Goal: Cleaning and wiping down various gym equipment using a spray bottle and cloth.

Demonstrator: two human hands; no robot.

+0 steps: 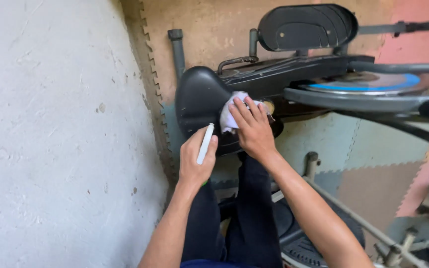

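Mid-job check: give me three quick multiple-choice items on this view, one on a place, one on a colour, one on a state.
1. Where is the cloth?
A. on the black saddle
B. on the floor mat
C. on the wall

2. What colour is the thin object in the left hand?
A. red
B. white
C. black

3. How is the right hand placed?
A. raised in the air
B. clenched in a fist
C. laid flat on the cloth

Answers: 1 A, the cloth lies against the saddle; 2 B, the stick-shaped object is white; 3 C, its fingers spread over the cloth.

left hand (195, 158): fingers curled shut | right hand (253, 130): fingers spread flat
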